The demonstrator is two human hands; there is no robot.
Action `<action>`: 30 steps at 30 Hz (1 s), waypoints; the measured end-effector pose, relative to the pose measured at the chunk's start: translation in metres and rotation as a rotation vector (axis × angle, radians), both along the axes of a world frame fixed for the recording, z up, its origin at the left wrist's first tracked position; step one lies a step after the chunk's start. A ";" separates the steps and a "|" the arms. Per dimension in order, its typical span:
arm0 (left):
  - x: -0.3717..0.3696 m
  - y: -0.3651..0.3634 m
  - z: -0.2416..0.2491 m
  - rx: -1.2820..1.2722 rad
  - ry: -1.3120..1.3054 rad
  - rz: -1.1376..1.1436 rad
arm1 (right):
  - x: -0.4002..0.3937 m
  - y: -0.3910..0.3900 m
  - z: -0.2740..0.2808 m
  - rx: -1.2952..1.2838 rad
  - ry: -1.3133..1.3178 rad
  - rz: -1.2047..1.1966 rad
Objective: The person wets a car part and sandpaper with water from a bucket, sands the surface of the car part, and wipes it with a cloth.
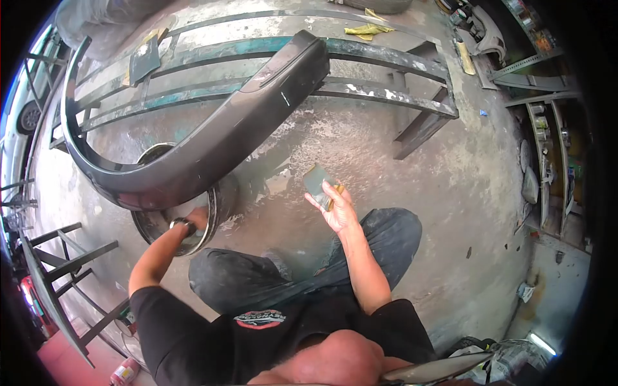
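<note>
My left hand (197,220) reaches down inside a round, dark-rimmed container (222,215) on the floor; its fingers are hidden, and there is a dark watch or band (184,225) on that wrist. My right hand (339,212) is raised over the floor, palm up, closed on a grey-green piece of sandpaper (317,181) with yellowish edges. In front of me a dark grey car bumper (219,138) rests across a metal stand (380,58). Its curved end hangs over the container, hiding part of it.
Yellow cloth (367,29) and a dark sheet (145,61) are by the stand. A second metal frame (71,267) is close on my left. Shelving (547,141) with cans lines the right side. The concrete floor (463,212) looks wet and stained.
</note>
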State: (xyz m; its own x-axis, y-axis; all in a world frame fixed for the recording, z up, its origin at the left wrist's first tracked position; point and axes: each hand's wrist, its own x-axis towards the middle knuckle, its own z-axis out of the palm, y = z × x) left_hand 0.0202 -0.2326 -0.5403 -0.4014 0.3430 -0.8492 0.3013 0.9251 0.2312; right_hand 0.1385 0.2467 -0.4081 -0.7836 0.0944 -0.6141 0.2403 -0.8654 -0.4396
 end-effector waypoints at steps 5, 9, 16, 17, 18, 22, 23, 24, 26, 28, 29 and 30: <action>0.027 0.026 0.218 0.151 0.029 0.411 | -0.010 -0.002 0.003 -0.002 0.051 0.060; 0.038 0.008 0.309 0.273 0.025 0.727 | -0.019 -0.002 0.009 -0.005 0.070 -0.028; -0.024 0.093 0.440 0.476 0.474 0.494 | -0.085 -0.001 0.080 1.207 0.382 -0.200; -0.033 0.080 0.416 0.501 0.981 0.237 | -0.107 -0.005 0.104 1.405 0.463 -0.219; -0.051 0.145 0.453 0.499 0.694 0.330 | -0.128 -0.014 0.121 1.604 0.540 -0.240; -0.101 0.268 0.447 0.586 0.805 -0.042 | -0.185 -0.083 0.120 1.891 0.527 -0.188; -0.117 0.283 0.430 0.564 0.886 -0.218 | -0.181 -0.098 0.113 1.921 0.543 -0.103; -0.125 0.298 0.421 0.549 0.888 -0.299 | -0.172 -0.109 0.104 1.947 0.556 -0.011; -0.140 0.315 0.403 0.503 0.889 -0.463 | -0.174 -0.106 0.101 1.911 0.483 0.005; -0.143 0.330 0.394 0.598 0.891 -0.421 | -0.193 -0.080 0.118 1.945 0.347 -0.101; -0.142 0.333 0.391 0.644 0.890 -0.401 | -0.203 -0.068 0.127 1.848 0.279 -0.108; -0.141 0.334 0.389 0.706 0.871 -0.395 | -0.202 -0.072 0.126 1.880 0.267 -0.089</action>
